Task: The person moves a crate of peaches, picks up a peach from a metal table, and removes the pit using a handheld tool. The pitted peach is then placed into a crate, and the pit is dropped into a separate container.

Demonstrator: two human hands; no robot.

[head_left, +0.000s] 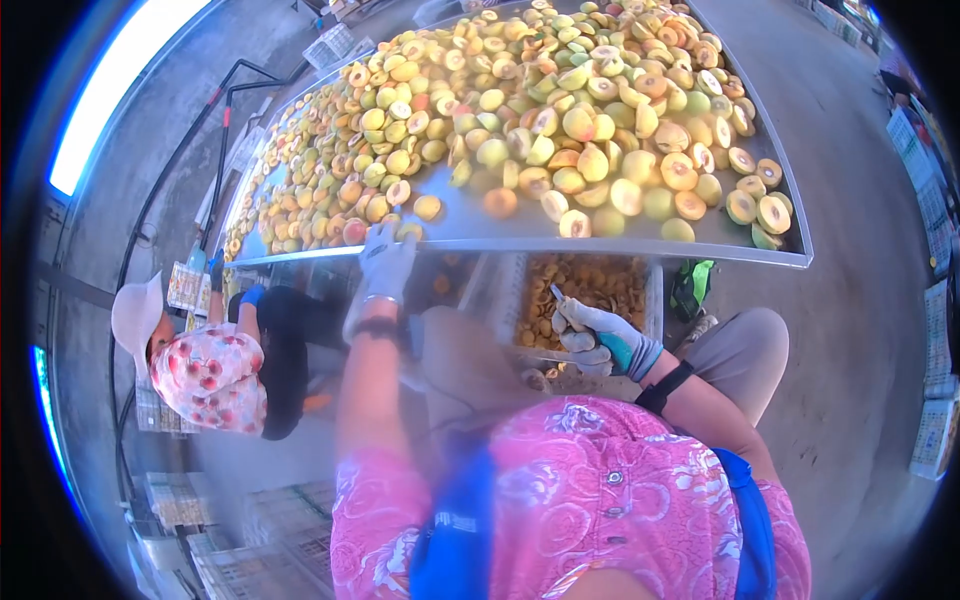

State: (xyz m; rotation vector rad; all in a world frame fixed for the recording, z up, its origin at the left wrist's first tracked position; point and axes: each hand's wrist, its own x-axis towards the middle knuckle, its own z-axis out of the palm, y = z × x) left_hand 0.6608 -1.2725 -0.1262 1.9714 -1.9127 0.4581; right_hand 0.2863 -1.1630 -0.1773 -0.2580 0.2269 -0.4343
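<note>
My left hand (388,262), in a pale glove, reaches over the near rim of the metal table (530,247). Its fingers are stretched out towards the fruit, beside a yellow peach half (410,231); the fingertips are partly blurred. My right hand (600,338), in a grey and teal glove, is closed around a small knife (557,292), whose short tip sticks out past the fingers. It hovers over a crate (655,300) of cut fruit pieces below the table edge. Halved and whole yellow peaches (580,125) are heaped on the tabletop, some halves showing brown stone centres.
At the left a co-worker (210,375) in a white cap and flowered top sits by the table. Black hoses or bars (222,130) stand behind. A green bag (690,287) lies right of the crate. White crates (935,438) line the far right, and more (265,540) are at lower left.
</note>
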